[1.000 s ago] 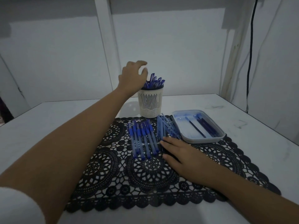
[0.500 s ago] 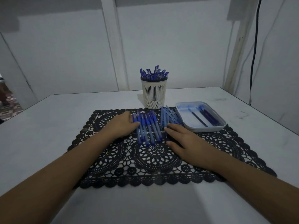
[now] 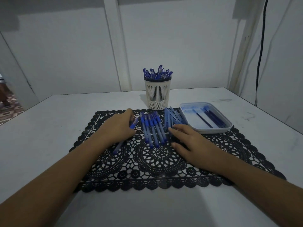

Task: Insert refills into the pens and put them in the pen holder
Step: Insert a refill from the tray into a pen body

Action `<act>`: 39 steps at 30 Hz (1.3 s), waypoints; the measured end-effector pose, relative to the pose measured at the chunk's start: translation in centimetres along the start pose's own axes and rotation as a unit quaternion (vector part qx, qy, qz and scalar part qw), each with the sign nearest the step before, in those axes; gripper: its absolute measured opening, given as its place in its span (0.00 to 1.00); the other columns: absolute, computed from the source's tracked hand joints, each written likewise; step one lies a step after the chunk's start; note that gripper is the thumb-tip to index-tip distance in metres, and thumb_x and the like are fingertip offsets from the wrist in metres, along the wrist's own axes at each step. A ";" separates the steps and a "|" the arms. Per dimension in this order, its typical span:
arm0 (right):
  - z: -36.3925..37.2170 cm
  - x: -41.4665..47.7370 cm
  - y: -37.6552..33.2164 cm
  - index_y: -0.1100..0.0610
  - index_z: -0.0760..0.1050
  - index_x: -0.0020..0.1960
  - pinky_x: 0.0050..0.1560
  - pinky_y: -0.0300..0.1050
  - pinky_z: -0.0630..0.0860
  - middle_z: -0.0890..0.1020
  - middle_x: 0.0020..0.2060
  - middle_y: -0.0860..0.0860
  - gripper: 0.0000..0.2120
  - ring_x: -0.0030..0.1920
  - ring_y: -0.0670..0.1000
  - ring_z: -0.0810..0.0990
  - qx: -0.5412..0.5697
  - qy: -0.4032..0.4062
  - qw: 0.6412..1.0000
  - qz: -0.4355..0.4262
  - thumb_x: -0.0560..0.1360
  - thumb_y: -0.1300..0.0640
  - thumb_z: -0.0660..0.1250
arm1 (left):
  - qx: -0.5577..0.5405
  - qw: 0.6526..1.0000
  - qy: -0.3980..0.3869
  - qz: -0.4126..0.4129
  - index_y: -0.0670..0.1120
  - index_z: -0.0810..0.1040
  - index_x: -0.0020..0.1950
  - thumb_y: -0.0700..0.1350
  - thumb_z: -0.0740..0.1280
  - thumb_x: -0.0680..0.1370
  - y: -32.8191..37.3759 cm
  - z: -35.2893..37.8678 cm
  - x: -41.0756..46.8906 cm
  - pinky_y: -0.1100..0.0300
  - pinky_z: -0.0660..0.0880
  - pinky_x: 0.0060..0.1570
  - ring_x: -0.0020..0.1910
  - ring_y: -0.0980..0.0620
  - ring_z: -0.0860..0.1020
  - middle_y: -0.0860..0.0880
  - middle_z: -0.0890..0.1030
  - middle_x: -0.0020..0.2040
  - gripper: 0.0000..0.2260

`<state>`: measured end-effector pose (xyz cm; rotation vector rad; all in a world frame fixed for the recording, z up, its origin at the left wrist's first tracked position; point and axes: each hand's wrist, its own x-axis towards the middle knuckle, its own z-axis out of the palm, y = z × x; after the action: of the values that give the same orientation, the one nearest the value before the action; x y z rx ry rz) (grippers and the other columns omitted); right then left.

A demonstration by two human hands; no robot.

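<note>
My left hand [image 3: 118,126] grips one blue pen [image 3: 133,124] at the left of the row, its lower end showing under my wrist. Several more blue pens [image 3: 153,128] lie side by side on the black lace mat [image 3: 160,161]. A pile of pale blue pen barrels [image 3: 173,117] lies just right of them. My right hand [image 3: 188,141] rests flat on the mat below that pile, fingers straight. The white slotted pen holder [image 3: 157,95] stands behind the mat, filled with several blue pens. Dark refills [image 3: 211,117] lie in a white tray [image 3: 229,126] at the right.
The mat sits on a white table [image 3: 49,128] against a white wall. A black cable [image 3: 260,46] hangs down the wall at the right. The table's left edge borders a doorway with patterned floor.
My left hand came back from the pen holder to the row of pens and took hold of the leftmost one, pulling it aside. My right hand stayed on the mat.
</note>
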<state>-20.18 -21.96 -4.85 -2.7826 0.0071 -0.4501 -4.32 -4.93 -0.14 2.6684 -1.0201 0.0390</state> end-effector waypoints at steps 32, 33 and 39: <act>-1.7 -1.5 -0.9 0.54 0.72 0.43 0.25 0.37 0.61 0.74 0.27 0.45 0.11 0.23 0.47 0.70 -0.124 0.068 0.976 -0.167 0.77 0.50 0.55 | 0.023 0.949 -0.049 0.311 0.53 0.74 0.57 0.52 0.55 0.80 4.2 0.9 -4.5 0.71 0.64 0.37 0.35 0.62 0.69 0.61 0.70 0.36 0.11; -1.7 -1.4 -0.9 0.54 0.73 0.43 0.25 0.37 0.61 0.74 0.26 0.45 0.11 0.23 0.47 0.70 -0.119 0.070 0.976 -0.167 0.77 0.49 0.55 | 0.022 0.948 -0.050 0.313 0.53 0.74 0.57 0.52 0.55 0.80 4.2 0.9 -4.4 0.71 0.64 0.36 0.34 0.64 0.69 0.62 0.69 0.35 0.11; -2.0 -1.2 -0.3 0.51 0.77 0.49 0.23 0.38 0.69 0.78 0.26 0.45 0.15 0.24 0.45 0.73 -0.091 0.092 0.980 -0.148 0.76 0.45 0.56 | 0.036 0.949 -0.032 0.311 0.52 0.74 0.57 0.53 0.55 0.80 3.9 0.7 -4.4 0.66 0.67 0.38 0.35 0.61 0.69 0.59 0.73 0.40 0.12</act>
<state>-21.93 -22.23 -3.34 -2.9199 -0.3455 -0.8165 -10.24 -5.07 -0.37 2.3049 -1.8697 0.1185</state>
